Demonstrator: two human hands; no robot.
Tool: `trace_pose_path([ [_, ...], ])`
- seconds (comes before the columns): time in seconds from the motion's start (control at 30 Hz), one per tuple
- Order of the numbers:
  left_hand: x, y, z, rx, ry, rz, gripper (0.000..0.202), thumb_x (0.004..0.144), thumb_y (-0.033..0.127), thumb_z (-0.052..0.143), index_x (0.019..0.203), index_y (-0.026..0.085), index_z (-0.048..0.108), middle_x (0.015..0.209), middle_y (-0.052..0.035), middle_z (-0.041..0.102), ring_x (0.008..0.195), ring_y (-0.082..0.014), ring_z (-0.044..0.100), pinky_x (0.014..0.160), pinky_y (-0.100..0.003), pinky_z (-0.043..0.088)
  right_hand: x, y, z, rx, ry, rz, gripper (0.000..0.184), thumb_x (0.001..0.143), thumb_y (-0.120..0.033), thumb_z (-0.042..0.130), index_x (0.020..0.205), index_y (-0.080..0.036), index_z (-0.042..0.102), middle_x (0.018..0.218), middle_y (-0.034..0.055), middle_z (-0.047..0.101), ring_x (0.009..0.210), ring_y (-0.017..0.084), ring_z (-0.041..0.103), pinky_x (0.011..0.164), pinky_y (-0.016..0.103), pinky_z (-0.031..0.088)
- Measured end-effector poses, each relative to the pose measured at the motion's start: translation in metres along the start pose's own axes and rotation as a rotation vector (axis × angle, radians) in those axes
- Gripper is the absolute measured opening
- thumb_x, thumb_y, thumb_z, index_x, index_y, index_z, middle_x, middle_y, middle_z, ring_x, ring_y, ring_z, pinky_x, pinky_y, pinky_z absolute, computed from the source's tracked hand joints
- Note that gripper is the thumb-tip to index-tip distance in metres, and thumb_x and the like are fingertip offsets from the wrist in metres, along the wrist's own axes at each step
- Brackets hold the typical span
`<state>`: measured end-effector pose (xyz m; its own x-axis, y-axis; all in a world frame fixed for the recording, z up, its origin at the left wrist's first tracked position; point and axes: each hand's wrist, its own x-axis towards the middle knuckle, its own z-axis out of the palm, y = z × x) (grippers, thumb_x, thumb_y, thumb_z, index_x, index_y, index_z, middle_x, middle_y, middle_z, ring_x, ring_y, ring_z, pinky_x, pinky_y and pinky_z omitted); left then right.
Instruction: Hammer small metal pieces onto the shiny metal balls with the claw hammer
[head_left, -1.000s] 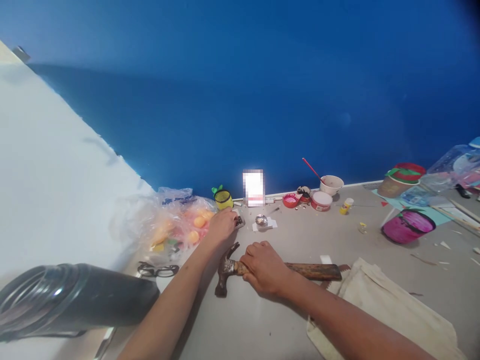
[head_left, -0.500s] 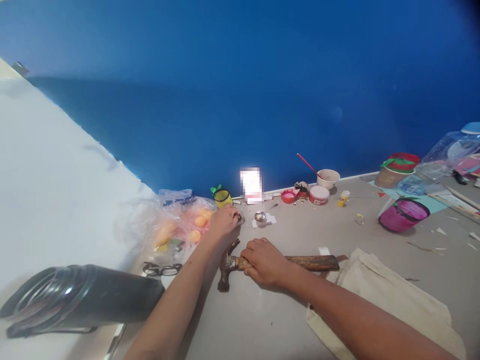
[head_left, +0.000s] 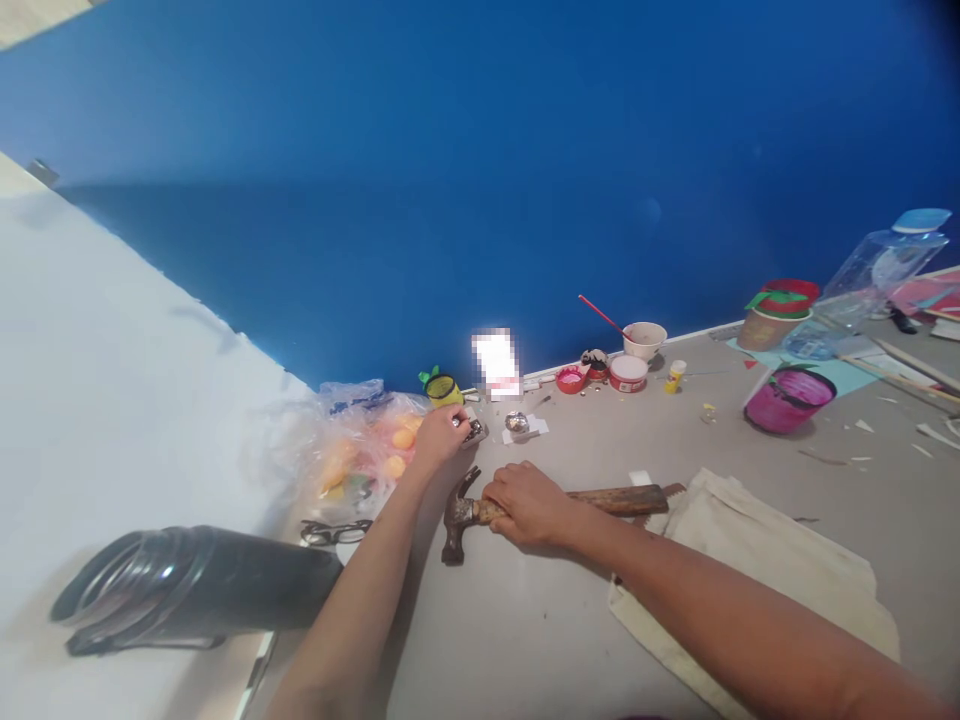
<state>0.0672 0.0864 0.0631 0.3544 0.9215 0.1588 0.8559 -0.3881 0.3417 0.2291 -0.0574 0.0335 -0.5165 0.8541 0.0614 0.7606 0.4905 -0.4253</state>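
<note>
My right hand (head_left: 527, 504) grips a rusty claw hammer (head_left: 459, 515) by its wooden handle (head_left: 619, 499); the hammer lies flat on the grey surface with its head to the left. My left hand (head_left: 439, 438) reaches further back and pinches a small shiny metal piece (head_left: 472, 430) between its fingertips. Just right of it a silver ball-like object (head_left: 517, 423) rests on a white scrap of paper.
A clear bag of orange and yellow items (head_left: 360, 455), black glasses (head_left: 335, 531) and a dark ribbed tube (head_left: 195, 590) sit at left. A cream cloth (head_left: 750, 590) lies right. Paint pots, a bowl with a brush (head_left: 643, 340) and a pink container (head_left: 787, 398) line the blue wall.
The view has tilted up and shifted slightly. My left hand's fingers have lifted a little around the small metal piece. My right hand stays on the hammer.
</note>
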Motion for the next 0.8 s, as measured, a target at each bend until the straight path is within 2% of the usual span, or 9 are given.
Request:
trace_pose_path([
  [0.3,0.0,-0.001,-0.002,-0.08,-0.002,0.024,0.014,0.077,0.02,0.057,0.07,0.021,0.069,0.077,-0.0045,0.074,0.076,-0.0216,0.065,0.073,-0.03,0.044,0.001,-0.001,-0.002,0.048,-0.003,0.019,0.027,0.09,-0.038,0.07,0.108,-0.018,0.073,0.103,0.0097,0.07,0.101,0.025,0.062,0.088,0.036,0.038],
  [0.5,0.004,-0.002,-0.003,-0.167,0.046,0.026,0.015,0.076,0.025,0.056,0.07,0.021,0.069,0.087,-0.007,0.077,0.09,-0.0245,0.067,0.084,-0.033,0.048,0.001,-0.001,-0.003,0.081,-0.017,0.032,0.029,0.091,-0.038,0.07,0.11,-0.017,0.073,0.105,0.0111,0.07,0.103,0.026,0.061,0.092,0.037,0.038],
  [0.6,0.001,0.002,-0.008,-0.221,0.054,0.007,0.016,0.076,0.027,0.054,0.069,0.02,0.067,0.081,-0.0059,0.075,0.083,-0.0226,0.066,0.08,-0.032,0.05,0.001,0.0,-0.003,0.112,-0.016,0.038,0.027,0.09,-0.037,0.071,0.107,-0.017,0.074,0.105,0.0114,0.071,0.102,0.026,0.062,0.093,0.038,0.039],
  [0.67,-0.01,0.008,-0.014,-0.288,0.035,-0.019,0.017,0.077,0.03,0.054,0.07,0.02,0.066,0.071,-0.0031,0.071,0.07,-0.0193,0.064,0.071,-0.03,0.05,0.003,0.0,-0.003,0.231,0.05,0.064,0.028,0.087,-0.037,0.074,0.107,-0.018,0.074,0.104,0.0106,0.072,0.1,0.026,0.063,0.091,0.038,0.042],
  [0.7,-0.019,0.011,-0.017,-0.329,0.015,-0.034,0.018,0.078,0.032,0.055,0.071,0.02,0.067,0.063,-0.0009,0.066,0.063,-0.0174,0.061,0.066,-0.029,0.049,0.004,0.001,-0.003,0.346,0.122,0.089,0.028,0.086,-0.037,0.073,0.107,-0.018,0.073,0.105,0.0097,0.072,0.097,0.024,0.064,0.089,0.036,0.044],
  [0.8,-0.053,0.022,-0.024,-0.628,-0.115,-0.172,0.014,0.073,0.032,0.063,0.073,0.019,0.067,0.053,0.0035,0.058,0.052,-0.0136,0.053,0.055,-0.025,0.042,0.008,0.002,-0.004,0.784,0.417,0.187,0.028,0.088,-0.034,0.067,0.111,-0.019,0.072,0.102,0.0062,0.074,0.088,0.019,0.065,0.081,0.031,0.049],
])
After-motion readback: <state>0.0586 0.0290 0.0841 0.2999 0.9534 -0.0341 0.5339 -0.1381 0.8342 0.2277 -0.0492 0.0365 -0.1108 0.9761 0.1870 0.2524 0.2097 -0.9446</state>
